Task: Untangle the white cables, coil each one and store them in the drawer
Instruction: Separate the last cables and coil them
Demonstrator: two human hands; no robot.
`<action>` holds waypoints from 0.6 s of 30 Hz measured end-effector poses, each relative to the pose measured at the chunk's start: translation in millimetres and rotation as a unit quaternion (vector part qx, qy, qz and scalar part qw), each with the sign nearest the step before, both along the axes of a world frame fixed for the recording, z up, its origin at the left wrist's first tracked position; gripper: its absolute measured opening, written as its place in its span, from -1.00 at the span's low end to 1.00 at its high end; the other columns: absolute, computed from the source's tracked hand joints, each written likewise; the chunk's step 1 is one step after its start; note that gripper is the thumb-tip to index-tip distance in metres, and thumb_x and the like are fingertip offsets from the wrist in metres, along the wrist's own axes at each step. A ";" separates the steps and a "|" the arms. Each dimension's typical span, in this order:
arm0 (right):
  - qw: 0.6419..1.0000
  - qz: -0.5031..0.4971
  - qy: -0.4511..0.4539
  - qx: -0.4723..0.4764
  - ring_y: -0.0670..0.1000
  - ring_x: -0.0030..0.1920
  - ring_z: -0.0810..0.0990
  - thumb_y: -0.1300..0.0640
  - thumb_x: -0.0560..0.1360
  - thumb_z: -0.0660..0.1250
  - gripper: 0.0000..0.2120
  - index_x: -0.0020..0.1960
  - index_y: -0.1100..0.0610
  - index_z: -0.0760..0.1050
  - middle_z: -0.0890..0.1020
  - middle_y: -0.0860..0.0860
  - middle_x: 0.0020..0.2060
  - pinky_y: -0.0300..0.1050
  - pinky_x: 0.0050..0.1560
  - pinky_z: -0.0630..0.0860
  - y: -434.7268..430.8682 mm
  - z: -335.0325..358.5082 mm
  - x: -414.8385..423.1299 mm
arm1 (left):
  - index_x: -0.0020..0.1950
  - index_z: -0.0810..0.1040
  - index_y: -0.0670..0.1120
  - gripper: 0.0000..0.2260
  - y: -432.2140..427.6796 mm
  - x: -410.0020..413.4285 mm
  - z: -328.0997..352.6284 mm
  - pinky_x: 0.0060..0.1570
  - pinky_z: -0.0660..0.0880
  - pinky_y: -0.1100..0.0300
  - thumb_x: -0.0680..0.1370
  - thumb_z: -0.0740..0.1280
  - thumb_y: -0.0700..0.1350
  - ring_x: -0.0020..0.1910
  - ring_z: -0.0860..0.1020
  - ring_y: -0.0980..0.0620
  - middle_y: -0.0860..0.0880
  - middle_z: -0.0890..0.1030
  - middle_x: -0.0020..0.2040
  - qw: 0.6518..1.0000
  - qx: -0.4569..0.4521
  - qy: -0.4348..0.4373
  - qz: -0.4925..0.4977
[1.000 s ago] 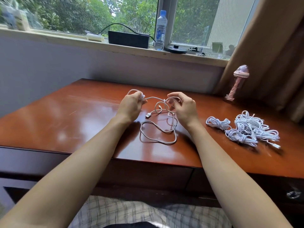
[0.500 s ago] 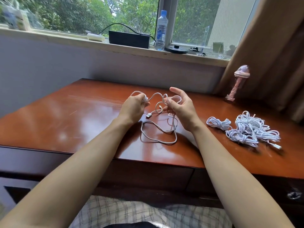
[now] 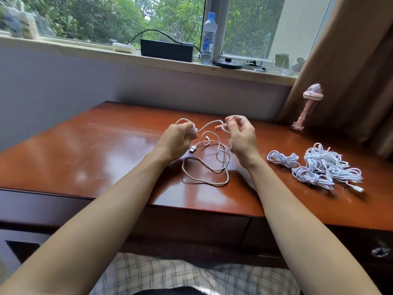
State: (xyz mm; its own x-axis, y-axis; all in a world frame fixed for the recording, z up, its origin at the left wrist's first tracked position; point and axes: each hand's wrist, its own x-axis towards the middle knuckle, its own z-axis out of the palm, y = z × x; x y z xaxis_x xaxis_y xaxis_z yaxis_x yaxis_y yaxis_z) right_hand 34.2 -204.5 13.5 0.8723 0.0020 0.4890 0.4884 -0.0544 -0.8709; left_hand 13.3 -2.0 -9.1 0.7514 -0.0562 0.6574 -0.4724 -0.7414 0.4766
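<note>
Left grip: our left grip (image 3: 176, 139) is curled tight round a small started coil of the white cable (image 3: 210, 122)
Right grip: our right grip (image 3: 242, 137) pinches the same strand, raised, near the left
Slack: it drops toward us onto the surface (image 3: 106, 150), USB plug (image 3: 192, 149) just under the left grip
Axis: the held strand runs left to right; we judge the slack lies nearer the right grip, which feeds it
Pile (image 3: 323, 165): well apart, on the right
Writing: bottle (image 3: 208, 39) label too blurred to read
</note>
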 end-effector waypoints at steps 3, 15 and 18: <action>0.998 -0.061 0.005 0.029 -0.16 -0.50 0.55 0.14 0.70 0.17 -0.89 0.06 0.14 0.45 0.72 0.21 -0.12 -0.32 -0.48 0.39 -2.6 1.3 4.0 | -0.22 0.48 -0.16 -0.82 -2.8 1.6 -0.6 -0.21 0.40 0.09 0.55 0.42 -0.22 -0.28 0.47 -0.08 0.00 0.51 -0.27 0.997 -0.029 0.033 -0.066; 0.919 -0.014 0.181 0.351 -0.15 -0.58 0.35 0.21 0.71 0.12 -0.87 -0.02 0.13 0.36 0.69 0.17 -0.12 -0.32 -0.60 0.28 -22.3 13.3 15.0 | -0.27 0.52 -0.10 -0.75 -2.4 -0.3 10.0 -0.37 0.34 0.29 0.61 0.34 -0.23 -0.44 0.37 0.15 0.12 0.46 -0.44 0.960 -0.223 0.129 -0.113; 0.912 -0.021 0.208 0.352 -0.16 -0.61 0.29 0.20 0.69 0.19 -0.89 -0.03 0.12 0.37 0.66 0.10 -0.24 -0.33 -0.62 0.21 -26.1 11.9 15.8 | -0.28 0.53 -0.11 -0.76 3.0 0.8 13.0 -0.39 0.30 0.26 0.60 0.33 -0.20 -0.45 0.36 0.15 0.06 0.47 -0.42 0.946 -0.285 0.129 -0.088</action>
State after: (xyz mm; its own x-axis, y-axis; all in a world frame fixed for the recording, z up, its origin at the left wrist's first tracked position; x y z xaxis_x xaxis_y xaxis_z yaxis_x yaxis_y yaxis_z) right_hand 50.0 -230.6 25.4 0.9747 -0.2230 -0.0164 0.1189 0.5791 -0.8066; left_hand 14.0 1.0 3.9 0.9029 0.1135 0.4146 -0.3779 -0.2501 0.8914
